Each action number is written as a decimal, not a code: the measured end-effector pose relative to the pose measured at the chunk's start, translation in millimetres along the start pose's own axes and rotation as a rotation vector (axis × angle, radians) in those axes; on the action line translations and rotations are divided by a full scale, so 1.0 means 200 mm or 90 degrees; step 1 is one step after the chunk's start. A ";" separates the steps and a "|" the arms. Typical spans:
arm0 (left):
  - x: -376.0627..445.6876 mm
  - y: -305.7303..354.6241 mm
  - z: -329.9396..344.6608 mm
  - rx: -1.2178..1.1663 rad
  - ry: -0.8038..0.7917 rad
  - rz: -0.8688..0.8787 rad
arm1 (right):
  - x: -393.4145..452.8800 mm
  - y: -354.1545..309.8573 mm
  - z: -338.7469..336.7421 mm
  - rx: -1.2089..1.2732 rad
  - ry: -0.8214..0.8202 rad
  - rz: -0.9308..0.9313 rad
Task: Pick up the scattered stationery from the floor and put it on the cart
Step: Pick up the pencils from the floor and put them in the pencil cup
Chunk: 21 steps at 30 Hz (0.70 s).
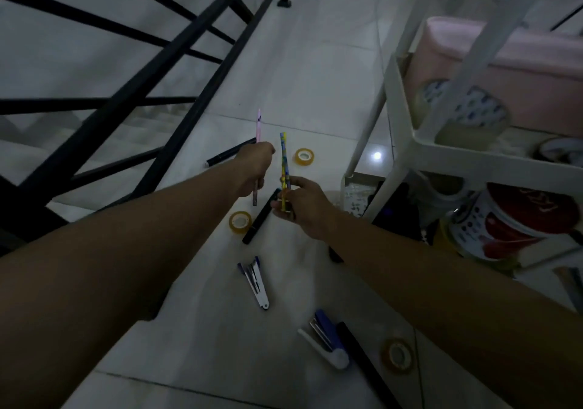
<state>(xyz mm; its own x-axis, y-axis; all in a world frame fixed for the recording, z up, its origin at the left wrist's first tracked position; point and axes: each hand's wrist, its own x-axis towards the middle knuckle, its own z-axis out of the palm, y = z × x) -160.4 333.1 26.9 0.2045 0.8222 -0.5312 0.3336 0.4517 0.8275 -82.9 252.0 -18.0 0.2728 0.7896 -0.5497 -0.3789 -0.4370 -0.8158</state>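
Your left hand (256, 169) is curled in a fist around a slim pink pencil (258, 137), which stands nearly upright and pokes out above and below your fingers. Your right hand (303, 205) pinches a thin yellow-and-blue patterned pencil (284, 162) near its lower end, also held upright. Both forearms reach forward over the glossy white tiled floor (315, 77). On it lie three translucent yellow tape rolls (304, 156) (240, 221) (397, 354), two blue-and-white staplers (254, 281) (326, 339) hinged open, and a matte black marker (262, 216) just below your hands. The white metal cart (473, 153) stands to your right.
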 end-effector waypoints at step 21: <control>-0.45 0.06 -0.08 0.028 -0.022 0.283 | -0.49 -0.27 -0.03 -0.212 -0.146 -0.109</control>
<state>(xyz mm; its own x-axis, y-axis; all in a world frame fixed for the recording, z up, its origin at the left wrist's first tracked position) -189.7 270.5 86.7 0.3676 0.9206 -0.1314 0.2453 0.0403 0.9686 -82.9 196.2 79.1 0.0893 0.9212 -0.3786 -0.0294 -0.3775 -0.9255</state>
